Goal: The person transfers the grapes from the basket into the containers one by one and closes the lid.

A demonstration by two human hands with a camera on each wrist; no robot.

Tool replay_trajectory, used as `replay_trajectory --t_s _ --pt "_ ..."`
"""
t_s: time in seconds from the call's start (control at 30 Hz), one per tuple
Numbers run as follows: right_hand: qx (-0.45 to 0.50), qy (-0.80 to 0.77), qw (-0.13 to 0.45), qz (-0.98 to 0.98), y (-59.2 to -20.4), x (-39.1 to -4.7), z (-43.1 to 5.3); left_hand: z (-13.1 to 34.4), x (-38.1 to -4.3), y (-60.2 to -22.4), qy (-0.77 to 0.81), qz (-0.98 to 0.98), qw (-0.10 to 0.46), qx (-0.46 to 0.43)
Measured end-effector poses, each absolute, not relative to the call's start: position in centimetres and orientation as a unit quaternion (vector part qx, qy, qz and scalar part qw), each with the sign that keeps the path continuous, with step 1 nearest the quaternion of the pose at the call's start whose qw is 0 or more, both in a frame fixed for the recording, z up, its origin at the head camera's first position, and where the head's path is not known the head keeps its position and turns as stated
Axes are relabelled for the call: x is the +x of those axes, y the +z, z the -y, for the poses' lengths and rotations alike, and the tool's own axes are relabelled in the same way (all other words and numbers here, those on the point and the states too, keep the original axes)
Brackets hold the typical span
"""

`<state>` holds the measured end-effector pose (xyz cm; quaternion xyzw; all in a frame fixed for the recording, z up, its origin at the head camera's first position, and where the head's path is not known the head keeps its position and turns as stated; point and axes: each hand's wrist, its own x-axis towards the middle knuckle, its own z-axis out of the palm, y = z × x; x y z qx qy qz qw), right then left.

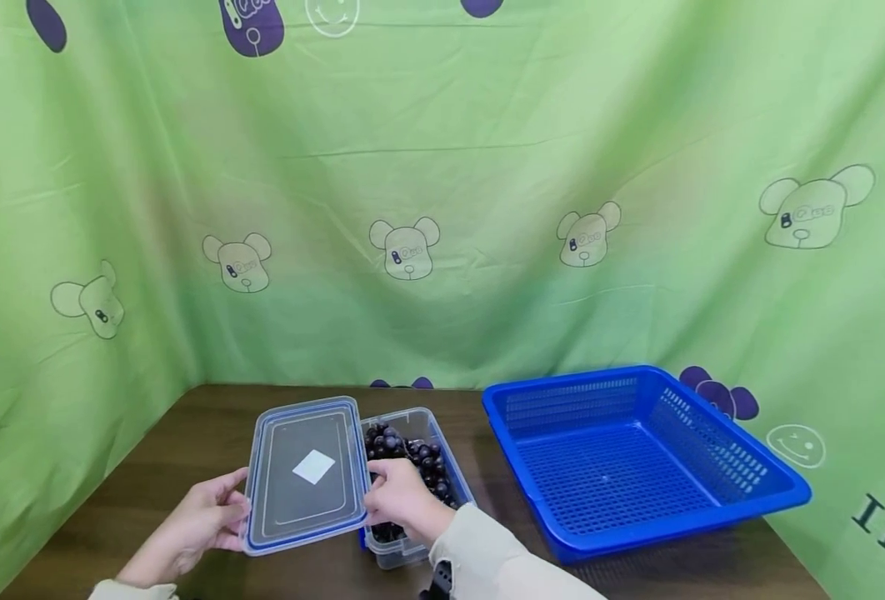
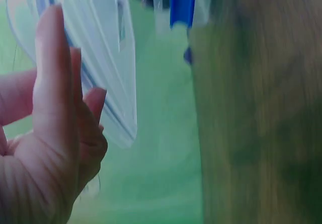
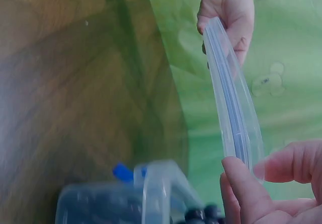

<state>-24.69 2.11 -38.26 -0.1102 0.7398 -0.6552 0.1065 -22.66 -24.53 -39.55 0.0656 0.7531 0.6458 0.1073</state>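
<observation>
A clear plastic lid (image 1: 307,517) with a blue seal and a white square label is held tilted, left of and partly over a clear food container (image 1: 453,467). Dark grapes (image 1: 427,467) fill that container. My left hand (image 1: 198,521) grips the lid's left edge, with the thumb upright along it in the left wrist view. At the opposite edge, my right hand (image 1: 405,496) pinches the rim between thumb and fingers, as the right wrist view shows. The right forearm crosses the container's near part and hides some grapes.
A blue perforated basket (image 1: 536,500) stands to the right on the brown wooden table (image 1: 187,433). A green printed cloth (image 1: 487,317) hangs behind and at both sides. A blue clip (image 3: 122,172) shows on the container's side.
</observation>
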Motion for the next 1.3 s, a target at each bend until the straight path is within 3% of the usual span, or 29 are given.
replay_trajectory --t_s 0.4,0.73,0.83,1.0,1.07,1.3 --pt "-0.099 -0.64 0.089 -0.757 -36.1 -25.8 -7.3 18.9 -24.4 -36.9 0.646 -0.756 0.082 0.067" --pt "-0.063 -0.673 0.094 -0.731 -35.1 -26.8 -10.9 16.8 -25.2 -36.4 0.672 -0.72 0.038 0.168" --pt "-0.058 -0.674 0.09 -0.731 -34.7 -27.0 -11.7 16.4 -25.6 -37.0 0.624 -0.75 -0.055 0.212" --pt "-0.068 -0.687 0.107 -0.715 -34.2 -27.2 -12.4 17.4 -27.5 -38.3 0.331 -0.809 -0.382 0.302" --pt "-0.069 -0.698 0.125 -0.702 -34.2 -27.1 -12.6 18.2 -28.2 -38.3 0.234 -0.779 -0.475 0.335" --pt "-0.073 -0.718 0.163 -0.673 -34.0 -27.0 -13.0 18.3 -28.8 -37.0 0.177 -0.682 -0.557 0.439"
